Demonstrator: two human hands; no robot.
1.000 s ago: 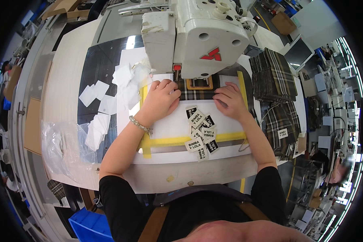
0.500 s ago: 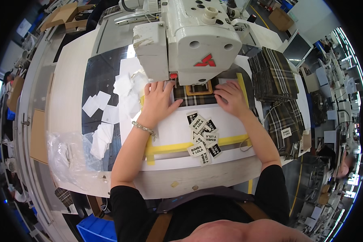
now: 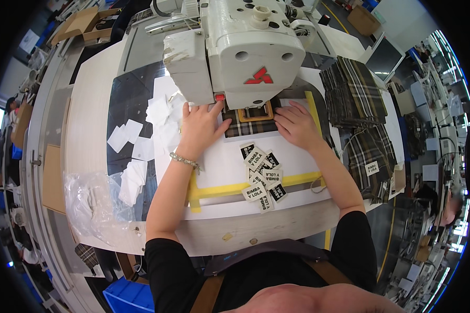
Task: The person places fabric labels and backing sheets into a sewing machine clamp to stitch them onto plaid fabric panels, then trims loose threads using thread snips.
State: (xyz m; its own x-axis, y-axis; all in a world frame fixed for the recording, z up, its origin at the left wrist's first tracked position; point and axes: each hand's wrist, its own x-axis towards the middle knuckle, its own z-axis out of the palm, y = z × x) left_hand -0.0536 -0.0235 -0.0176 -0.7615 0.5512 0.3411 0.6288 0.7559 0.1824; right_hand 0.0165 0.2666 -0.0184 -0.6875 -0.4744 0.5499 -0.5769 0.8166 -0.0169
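Note:
A piece of brown plaid fabric [image 3: 251, 128] lies under the head of a white sewing machine [image 3: 258, 55]. An orange rectangular frame [image 3: 255, 118] sits on the fabric below the machine head. My left hand [image 3: 201, 127] rests at the fabric's left edge, fingers spread, thumb on the cloth. My right hand [image 3: 299, 125] lies at the right edge, its fingers loosely bent and apart, tips by the frame's right side. The machine head hides the fabric's far part. Nearer me, several black and white labels [image 3: 263, 177] lie in a loose pile on the white sheet.
Stacks of plaid pieces [image 3: 354, 94] stand on the right, with more plaid cloth [image 3: 368, 156] in front. White paper squares [image 3: 133, 182] are scattered at left, beside a clear plastic bag [image 3: 86, 203]. Yellow tape [image 3: 222, 191] borders the white sheet. A blue crate [image 3: 130, 296] sits below the table.
The view has shifted a little, so the machine head appears slightly further left. Both hands stay at the fabric's sides, with only a small shift of the fingers.

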